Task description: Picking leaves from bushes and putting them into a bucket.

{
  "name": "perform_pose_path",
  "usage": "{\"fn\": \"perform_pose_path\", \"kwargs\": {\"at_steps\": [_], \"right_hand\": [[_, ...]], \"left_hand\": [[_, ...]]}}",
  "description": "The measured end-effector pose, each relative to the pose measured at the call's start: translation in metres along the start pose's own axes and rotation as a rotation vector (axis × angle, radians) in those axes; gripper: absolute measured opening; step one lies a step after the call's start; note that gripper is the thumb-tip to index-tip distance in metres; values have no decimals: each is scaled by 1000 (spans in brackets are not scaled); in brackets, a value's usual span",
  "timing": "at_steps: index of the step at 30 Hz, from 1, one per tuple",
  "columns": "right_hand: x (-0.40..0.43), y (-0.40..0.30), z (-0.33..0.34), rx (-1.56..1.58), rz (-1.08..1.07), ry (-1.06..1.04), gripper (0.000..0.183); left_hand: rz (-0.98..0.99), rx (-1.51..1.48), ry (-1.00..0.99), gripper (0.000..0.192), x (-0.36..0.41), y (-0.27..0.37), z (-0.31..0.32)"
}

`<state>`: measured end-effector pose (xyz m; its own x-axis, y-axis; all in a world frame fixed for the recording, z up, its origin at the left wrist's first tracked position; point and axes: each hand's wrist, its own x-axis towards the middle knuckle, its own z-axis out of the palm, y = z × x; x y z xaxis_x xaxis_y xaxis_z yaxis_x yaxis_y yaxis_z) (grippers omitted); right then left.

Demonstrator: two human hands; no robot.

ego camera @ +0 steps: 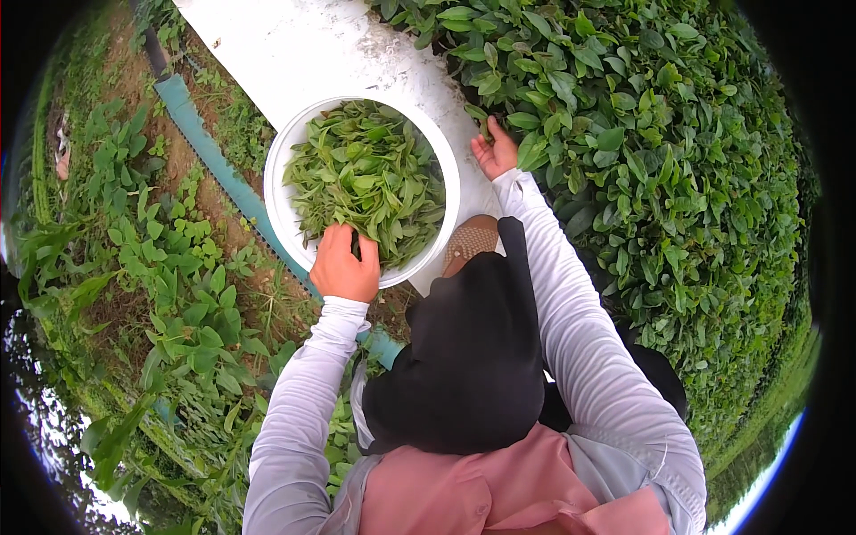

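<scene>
A round white bucket (453,194) holds a heap of picked green leaves (368,174). My left hand (346,264) is over the bucket's near rim, its fingertips down in the leaves; whether it grips any is hidden. To the right of the bucket, my right hand (495,150) is at the edge of a dense leafy hedge (642,174), palm partly turned up. A leafy shoot lies at its thumb and fingers, and I cannot tell if they hold it.
Under the bucket runs a pale slab (267,47). A brown perforated shoe (473,237) stands just beyond my black-clad knee. Left of the slab lie a teal strip (214,154), bare soil and low broad-leaved plants (207,328). The hedge borders the right side.
</scene>
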<state>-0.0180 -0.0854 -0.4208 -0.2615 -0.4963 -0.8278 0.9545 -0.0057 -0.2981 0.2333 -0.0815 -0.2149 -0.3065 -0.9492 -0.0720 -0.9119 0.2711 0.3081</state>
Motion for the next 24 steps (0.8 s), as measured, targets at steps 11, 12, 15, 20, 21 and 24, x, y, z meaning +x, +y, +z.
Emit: {"fn": "perform_pose_path", "kwargs": {"at_steps": [11, 12, 15, 20, 21, 24], "right_hand": [[-116, -36, 29, -37, -123, -370, 11], [-116, -44, 38, 7, -37, -442, 11], [-99, -48, 64, 182, 77, -352, 12], [-69, -52, 92, 581, 275, -514, 21], [-71, -54, 92, 577, 287, -514, 21], [-102, -58, 92, 354, 93, -305, 19]], "left_hand": [[-35, -9, -38, 15, -2, 2, -2], [-24, -14, -25, 15, 0, 2, -3], [-24, -21, -13, 16, -1, 4, -4], [-17, 7, 22, 14, -2, 6, -4], [-13, 4, 31, 14, -2, 6, -4], [-8, 7, 44, 15, -2, 6, -3]]}}
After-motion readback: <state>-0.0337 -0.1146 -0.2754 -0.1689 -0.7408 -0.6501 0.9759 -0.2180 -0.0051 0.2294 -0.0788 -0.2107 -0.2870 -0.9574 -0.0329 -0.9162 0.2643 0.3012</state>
